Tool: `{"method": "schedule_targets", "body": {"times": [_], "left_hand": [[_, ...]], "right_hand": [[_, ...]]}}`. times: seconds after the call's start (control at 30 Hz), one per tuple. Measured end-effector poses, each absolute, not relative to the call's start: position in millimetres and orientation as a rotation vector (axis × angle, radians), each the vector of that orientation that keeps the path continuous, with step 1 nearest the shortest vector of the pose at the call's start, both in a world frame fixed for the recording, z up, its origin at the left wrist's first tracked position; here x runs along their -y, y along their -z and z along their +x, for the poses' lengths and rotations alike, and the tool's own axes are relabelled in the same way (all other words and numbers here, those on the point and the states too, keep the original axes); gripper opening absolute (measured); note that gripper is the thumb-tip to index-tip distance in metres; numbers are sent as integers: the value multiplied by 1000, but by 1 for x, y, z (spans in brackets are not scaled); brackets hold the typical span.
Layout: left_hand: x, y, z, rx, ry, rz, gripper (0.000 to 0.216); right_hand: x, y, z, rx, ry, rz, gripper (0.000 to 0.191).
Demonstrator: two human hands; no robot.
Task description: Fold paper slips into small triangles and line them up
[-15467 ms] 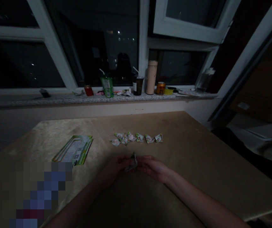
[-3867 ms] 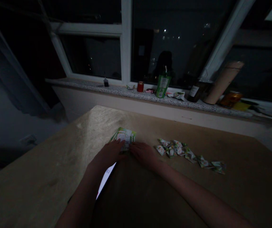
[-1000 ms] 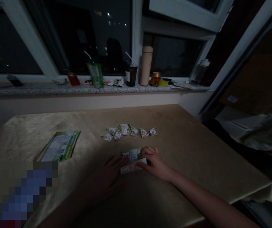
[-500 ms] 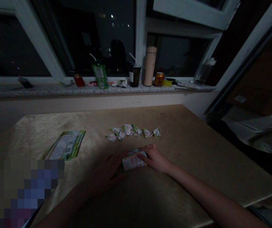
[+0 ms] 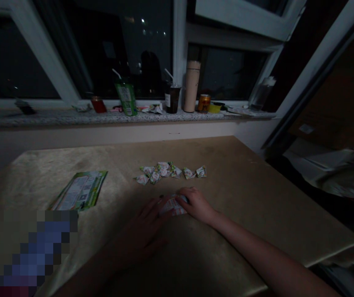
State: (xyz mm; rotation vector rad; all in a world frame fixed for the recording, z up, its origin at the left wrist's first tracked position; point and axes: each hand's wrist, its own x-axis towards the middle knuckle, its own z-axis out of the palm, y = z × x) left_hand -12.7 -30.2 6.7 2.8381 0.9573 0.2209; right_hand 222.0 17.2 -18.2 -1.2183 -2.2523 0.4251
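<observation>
A small folded paper leaflet (image 5: 173,206) lies on the tan table (image 5: 241,194) in front of me. My left hand (image 5: 147,225) rests flat with fingers stretched out, its fingertips on the leaflet's left edge. My right hand (image 5: 195,203) presses its bent fingers onto the leaflet's right side. Just beyond them lies a row of several small folded paper pieces (image 5: 169,172). A stack of green and white leaflets (image 5: 79,194) lies further left on the table.
The window sill (image 5: 56,119) behind the table holds a green drink pouch (image 5: 125,98), a dark cup with a straw (image 5: 171,98), a beige flask (image 5: 190,86), an orange can (image 5: 203,103) and a red jar (image 5: 96,104). A pixelated patch covers the lower left.
The leaflet between my hands has been folded smaller, from an open strip to a compact piece. Both hands have stayed pressed on it, closer together.
</observation>
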Motion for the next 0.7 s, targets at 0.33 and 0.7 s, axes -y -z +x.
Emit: {"method": "schedule_targets", "body": {"times": [0.33,0.7], "left_hand": [[34,2,-8,-863,-185,2806,80],[34,8,-7,-939,-194,2845,76]], "right_hand": [[-19,22,222,2143,-480,-1224,8],[-19,23,221,2105,-517,-1180,17]]}}
